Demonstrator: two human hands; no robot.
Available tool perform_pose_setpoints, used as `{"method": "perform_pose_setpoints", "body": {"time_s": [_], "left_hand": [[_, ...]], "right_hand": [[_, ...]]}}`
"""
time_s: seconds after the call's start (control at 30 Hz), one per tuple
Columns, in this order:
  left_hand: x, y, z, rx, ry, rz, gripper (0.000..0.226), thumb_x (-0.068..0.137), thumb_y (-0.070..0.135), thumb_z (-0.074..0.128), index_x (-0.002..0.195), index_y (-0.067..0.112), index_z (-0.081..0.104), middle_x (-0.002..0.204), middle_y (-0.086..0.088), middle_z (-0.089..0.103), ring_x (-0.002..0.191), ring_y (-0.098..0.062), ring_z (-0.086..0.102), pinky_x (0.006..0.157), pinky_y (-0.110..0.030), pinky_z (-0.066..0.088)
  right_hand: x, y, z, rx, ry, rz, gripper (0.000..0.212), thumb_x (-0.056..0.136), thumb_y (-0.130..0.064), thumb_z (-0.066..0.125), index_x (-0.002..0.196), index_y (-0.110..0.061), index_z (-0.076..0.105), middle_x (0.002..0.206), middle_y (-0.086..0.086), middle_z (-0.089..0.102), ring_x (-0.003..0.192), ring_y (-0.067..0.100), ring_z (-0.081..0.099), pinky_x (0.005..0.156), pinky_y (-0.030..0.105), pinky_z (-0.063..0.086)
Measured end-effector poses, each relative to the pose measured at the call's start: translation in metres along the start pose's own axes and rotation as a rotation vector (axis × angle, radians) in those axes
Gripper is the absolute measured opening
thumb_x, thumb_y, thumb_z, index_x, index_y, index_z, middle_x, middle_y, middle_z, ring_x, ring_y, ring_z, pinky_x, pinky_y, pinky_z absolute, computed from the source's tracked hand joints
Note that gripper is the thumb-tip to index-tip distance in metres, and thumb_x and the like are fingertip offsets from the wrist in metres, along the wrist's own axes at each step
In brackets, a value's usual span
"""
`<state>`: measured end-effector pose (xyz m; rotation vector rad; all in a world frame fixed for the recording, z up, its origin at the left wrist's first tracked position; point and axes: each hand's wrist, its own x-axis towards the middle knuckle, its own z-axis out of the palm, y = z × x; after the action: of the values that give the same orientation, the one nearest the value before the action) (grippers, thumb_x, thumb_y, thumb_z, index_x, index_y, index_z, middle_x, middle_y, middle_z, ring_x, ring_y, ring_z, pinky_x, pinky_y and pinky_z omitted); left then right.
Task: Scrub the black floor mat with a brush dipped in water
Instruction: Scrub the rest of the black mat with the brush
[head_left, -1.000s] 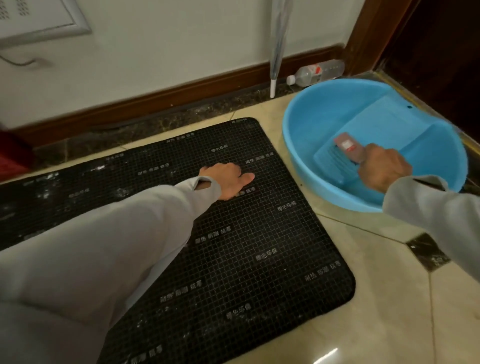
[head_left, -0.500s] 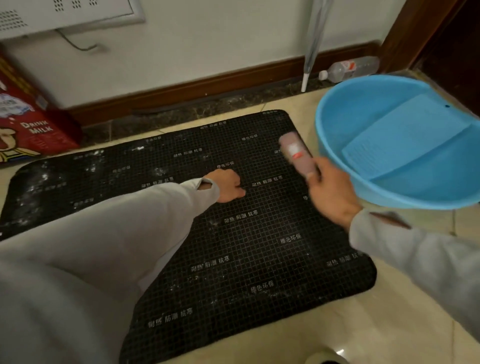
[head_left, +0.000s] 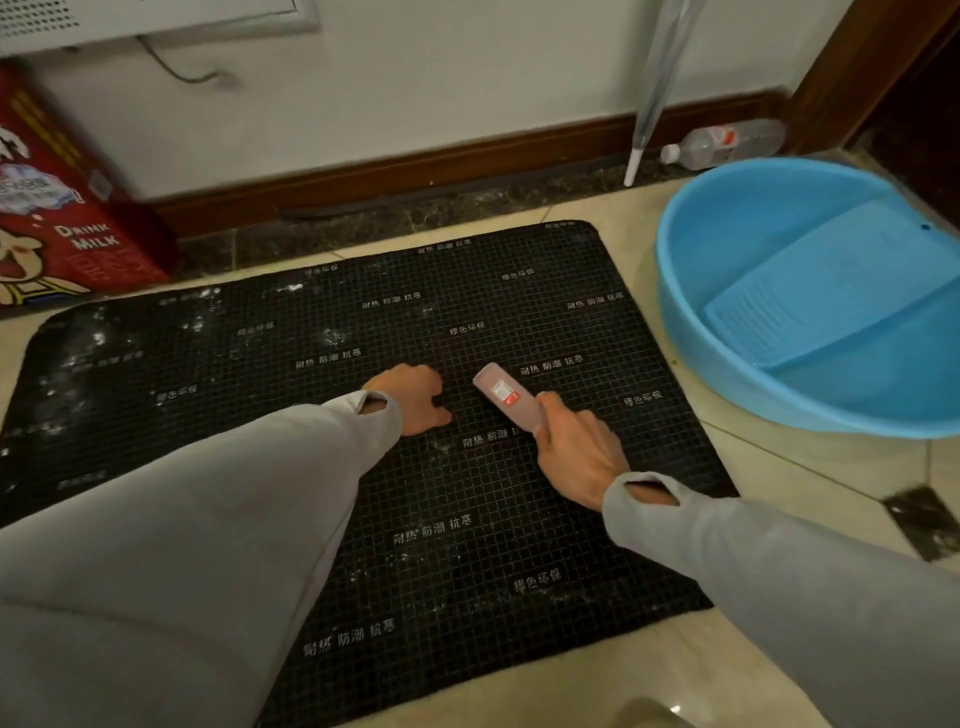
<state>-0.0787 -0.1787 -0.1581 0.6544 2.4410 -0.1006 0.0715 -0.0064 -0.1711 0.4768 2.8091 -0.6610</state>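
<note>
Right hand (head_left: 576, 452) grips the pink brush (head_left: 506, 397) on the black mat (head_left: 467, 571); left hand (head_left: 410, 397) presses flat, seemingly empty. Hard strokes could shift the mat on slick tile

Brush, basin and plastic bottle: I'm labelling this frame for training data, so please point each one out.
Brush (head_left: 506, 397), head view, on its pink back near the label.
Basin (head_left: 675, 312), head view, on its blue left wall.
Plastic bottle (head_left: 727, 143), head view, on its clear body, lying along the baseboard.
</note>
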Motion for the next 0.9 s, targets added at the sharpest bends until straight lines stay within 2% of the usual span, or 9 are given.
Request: {"method": "perform_pose_setpoints", "body": {"time_s": [0.1, 0.23, 0.4, 0.5, 0.57, 0.67, 0.73, 0.83, 0.9], "left_hand": [[-0.003, -0.005, 0.006, 0.037, -0.005, 0.005, 0.044, 0.093, 0.043, 0.06, 0.131, 0.02, 0.058, 0.122, -0.004, 0.063, 0.108, -0.024, 0.062, 0.092, -0.039, 0.053], [-0.004, -0.011, 0.014, 0.079, -0.007, 0.032, 0.046, 0.095, 0.037, 0.059, 0.138, 0.024, 0.053, 0.14, -0.004, 0.05, 0.123, -0.024, 0.053, 0.101, -0.038, 0.046], [0.001, -0.018, 0.02, 0.096, 0.007, 0.046, 0.043, 0.096, 0.025, 0.054, 0.139, 0.028, 0.053, 0.146, 0.0, 0.045, 0.129, -0.023, 0.05, 0.105, -0.037, 0.043], [0.002, -0.025, 0.017, 0.045, -0.011, 0.041, 0.045, 0.094, 0.016, 0.053, 0.137, 0.03, 0.055, 0.147, 0.002, 0.047, 0.13, -0.021, 0.049, 0.107, -0.036, 0.042], [0.0, -0.03, 0.016, 0.005, -0.015, 0.049, 0.046, 0.092, 0.011, 0.054, 0.135, 0.03, 0.057, 0.147, 0.002, 0.047, 0.13, -0.02, 0.048, 0.108, -0.035, 0.041], [-0.007, -0.036, 0.02, 0.032, -0.053, 0.08, 0.048, 0.093, 0.01, 0.055, 0.137, 0.029, 0.056, 0.155, -0.001, 0.032, 0.137, -0.022, 0.041, 0.112, -0.034, 0.036], [-0.01, -0.038, 0.024, 0.061, -0.089, 0.094, 0.052, 0.094, 0.01, 0.054, 0.142, 0.03, 0.051, 0.16, -0.002, 0.022, 0.141, -0.024, 0.036, 0.114, -0.035, 0.033], [-0.012, -0.038, 0.025, 0.088, -0.101, 0.098, 0.053, 0.095, 0.01, 0.052, 0.144, 0.03, 0.049, 0.161, -0.003, 0.019, 0.141, -0.026, 0.035, 0.113, -0.04, 0.036], [-0.012, -0.037, 0.024, 0.087, -0.098, 0.103, 0.052, 0.096, 0.009, 0.051, 0.144, 0.029, 0.049, 0.161, -0.004, 0.019, 0.14, -0.027, 0.037, 0.112, -0.04, 0.036]], "right_hand": [[-0.003, -0.005, 0.01, -0.003, -0.059, 0.025, 0.027, 0.099, -0.026, 0.048, 0.122, -0.013, 0.039, 0.111, 0.018, 0.066, 0.089, 0.032, 0.067, 0.068, 0.042, 0.056], [-0.015, -0.01, 0.022, -0.006, -0.136, 0.041, 0.026, 0.098, -0.023, 0.051, 0.117, -0.01, 0.041, 0.11, 0.017, 0.065, 0.09, 0.031, 0.067, 0.071, 0.041, 0.057], [-0.034, -0.016, 0.025, -0.028, -0.3, -0.119, 0.025, 0.095, -0.018, 0.052, 0.118, -0.009, 0.045, 0.102, 0.015, 0.066, 0.08, 0.028, 0.066, 0.065, 0.04, 0.057], [-0.031, -0.012, 0.018, 0.008, -0.244, -0.151, 0.021, 0.098, -0.018, 0.049, 0.117, -0.008, 0.046, 0.098, 0.013, 0.066, 0.073, 0.024, 0.066, 0.06, 0.037, 0.057], [-0.024, -0.008, 0.012, 0.025, -0.168, -0.076, 0.019, 0.1, -0.021, 0.048, 0.114, -0.009, 0.046, 0.097, 0.011, 0.065, 0.075, 0.024, 0.066, 0.057, 0.035, 0.052], [-0.022, -0.005, 0.016, -0.031, -0.13, 0.013, 0.021, 0.099, -0.026, 0.049, 0.112, -0.01, 0.047, 0.103, 0.013, 0.066, 0.085, 0.029, 0.067, 0.062, 0.036, 0.051], [-0.036, -0.009, 0.025, -0.064, -0.196, -0.042, 0.023, 0.098, -0.023, 0.051, 0.116, -0.009, 0.046, 0.103, 0.013, 0.066, 0.082, 0.026, 0.067, 0.065, 0.036, 0.057], [-0.066, -0.017, 0.039, -0.12, -0.391, -0.216, 0.026, 0.099, -0.022, 0.049, 0.122, -0.012, 0.045, 0.107, 0.011, 0.064, 0.084, 0.025, 0.066, 0.069, 0.037, 0.057], [-0.071, -0.019, 0.039, -0.125, -0.428, -0.27, 0.024, 0.1, -0.024, 0.048, 0.121, -0.013, 0.045, 0.108, 0.011, 0.064, 0.084, 0.024, 0.065, 0.068, 0.038, 0.057]]}}
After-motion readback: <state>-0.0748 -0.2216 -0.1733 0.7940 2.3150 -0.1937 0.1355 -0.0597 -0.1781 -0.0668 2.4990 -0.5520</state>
